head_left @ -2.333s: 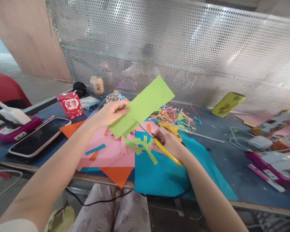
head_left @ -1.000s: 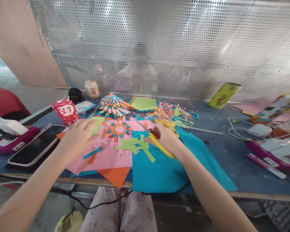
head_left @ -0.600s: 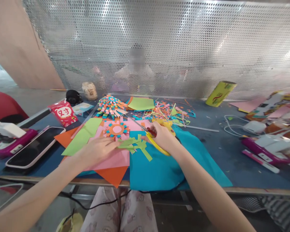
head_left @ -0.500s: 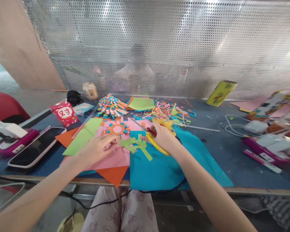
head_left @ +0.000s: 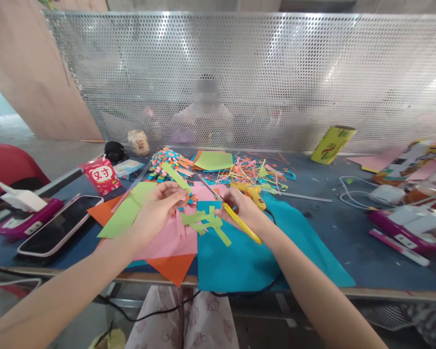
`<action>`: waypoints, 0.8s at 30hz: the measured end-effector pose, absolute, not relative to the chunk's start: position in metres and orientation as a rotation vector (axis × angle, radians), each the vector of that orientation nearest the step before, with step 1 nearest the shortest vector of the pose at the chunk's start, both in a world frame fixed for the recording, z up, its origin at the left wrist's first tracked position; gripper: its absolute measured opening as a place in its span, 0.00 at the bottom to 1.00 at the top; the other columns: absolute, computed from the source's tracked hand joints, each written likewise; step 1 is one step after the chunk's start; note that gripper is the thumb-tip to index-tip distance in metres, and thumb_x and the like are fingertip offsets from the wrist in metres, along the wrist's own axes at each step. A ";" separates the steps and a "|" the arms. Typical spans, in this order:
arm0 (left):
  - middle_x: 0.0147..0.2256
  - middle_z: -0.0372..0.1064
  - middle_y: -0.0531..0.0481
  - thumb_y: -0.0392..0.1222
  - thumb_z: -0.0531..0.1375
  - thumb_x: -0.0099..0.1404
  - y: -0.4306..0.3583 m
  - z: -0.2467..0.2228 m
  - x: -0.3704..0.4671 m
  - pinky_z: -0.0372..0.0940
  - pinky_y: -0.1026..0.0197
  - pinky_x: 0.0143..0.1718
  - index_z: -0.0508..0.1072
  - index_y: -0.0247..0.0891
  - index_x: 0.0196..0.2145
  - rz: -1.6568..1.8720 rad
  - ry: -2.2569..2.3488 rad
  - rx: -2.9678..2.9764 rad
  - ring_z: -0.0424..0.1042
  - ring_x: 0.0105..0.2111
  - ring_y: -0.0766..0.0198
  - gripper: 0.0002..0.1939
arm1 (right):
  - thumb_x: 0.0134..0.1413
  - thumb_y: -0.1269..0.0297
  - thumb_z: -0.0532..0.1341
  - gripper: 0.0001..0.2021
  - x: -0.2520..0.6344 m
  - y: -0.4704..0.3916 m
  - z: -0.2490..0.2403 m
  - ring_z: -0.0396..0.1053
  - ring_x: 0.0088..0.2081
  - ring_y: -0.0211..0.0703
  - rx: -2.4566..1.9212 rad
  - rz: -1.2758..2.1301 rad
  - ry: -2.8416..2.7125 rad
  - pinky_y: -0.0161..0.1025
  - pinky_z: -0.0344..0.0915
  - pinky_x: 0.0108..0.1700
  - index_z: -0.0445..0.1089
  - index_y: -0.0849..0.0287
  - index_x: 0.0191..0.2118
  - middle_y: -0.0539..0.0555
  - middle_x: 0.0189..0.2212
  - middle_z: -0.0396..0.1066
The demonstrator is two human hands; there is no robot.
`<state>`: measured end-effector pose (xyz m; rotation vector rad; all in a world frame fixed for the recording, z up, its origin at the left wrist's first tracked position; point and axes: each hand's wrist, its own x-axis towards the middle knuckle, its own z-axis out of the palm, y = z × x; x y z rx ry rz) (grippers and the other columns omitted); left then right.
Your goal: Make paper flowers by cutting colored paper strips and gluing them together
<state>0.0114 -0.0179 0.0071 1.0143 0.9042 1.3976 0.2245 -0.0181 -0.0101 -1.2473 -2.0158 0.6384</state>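
Observation:
Between the thumb and fingers of my left hand (head_left: 162, 207) is a light green paper strip (head_left: 174, 175), pointing up and away. My right hand (head_left: 245, 209) grips yellow-handled scissors (head_left: 244, 226), whose blades point to the far left. Below and between both hands lie cut green paper pieces (head_left: 205, 221), partly over blue paper (head_left: 236, 264) and pink paper (head_left: 167, 240). My left hand mostly covers a small orange, blue and pink paper flower (head_left: 192, 198). Behind it sits a larger fringed paper flower (head_left: 171, 159).
Paper scraps (head_left: 257, 169) are heaped at the back beside a yellow glue gun (head_left: 250, 192). A phone (head_left: 60, 225) and red packet (head_left: 101, 174) lie left. At right are a yellow tube (head_left: 332, 145), a purple power strip (head_left: 407, 230) and cables. A perforated metal panel (head_left: 254, 72) stands behind.
My left hand has closed on a green paper strip and lifted it, now covering most of the small flower. My right hand still holds the scissors. The view has tilted up slightly.

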 end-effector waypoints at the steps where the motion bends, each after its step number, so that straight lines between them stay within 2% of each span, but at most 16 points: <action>1: 0.24 0.69 0.56 0.37 0.68 0.46 -0.016 0.007 0.017 0.66 0.68 0.26 0.67 0.37 0.28 1.422 0.866 1.002 0.71 0.24 0.70 0.13 | 0.45 0.54 0.62 0.17 0.224 -0.019 -0.009 0.58 0.25 0.35 -1.235 0.661 -2.011 0.33 0.54 0.25 0.53 0.55 0.31 0.45 0.23 0.57; 7: 0.22 0.69 0.58 0.37 0.68 0.45 -0.013 0.010 0.043 0.64 0.68 0.21 0.65 0.39 0.27 1.521 0.797 0.966 0.67 0.19 0.72 0.15 | 0.45 0.54 0.62 0.17 0.222 -0.024 -0.004 0.56 0.25 0.34 -1.201 0.750 -1.980 0.33 0.55 0.25 0.52 0.55 0.31 0.45 0.23 0.57; 11: 0.22 0.69 0.59 0.35 0.69 0.42 -0.015 0.015 0.050 0.66 0.68 0.23 0.64 0.39 0.28 1.603 0.747 0.921 0.69 0.21 0.71 0.18 | 0.46 0.53 0.61 0.17 0.222 -0.026 -0.002 0.55 0.25 0.33 -1.157 0.773 -1.965 0.33 0.54 0.25 0.53 0.56 0.30 0.45 0.23 0.56; 24: 0.21 0.70 0.59 0.33 0.68 0.44 -0.014 0.014 0.052 0.70 0.63 0.27 0.63 0.40 0.28 1.582 0.740 0.930 0.73 0.25 0.67 0.17 | 0.46 0.51 0.62 0.18 0.222 -0.025 -0.005 0.57 0.25 0.35 -1.203 0.727 -1.984 0.33 0.54 0.25 0.52 0.55 0.29 0.46 0.23 0.57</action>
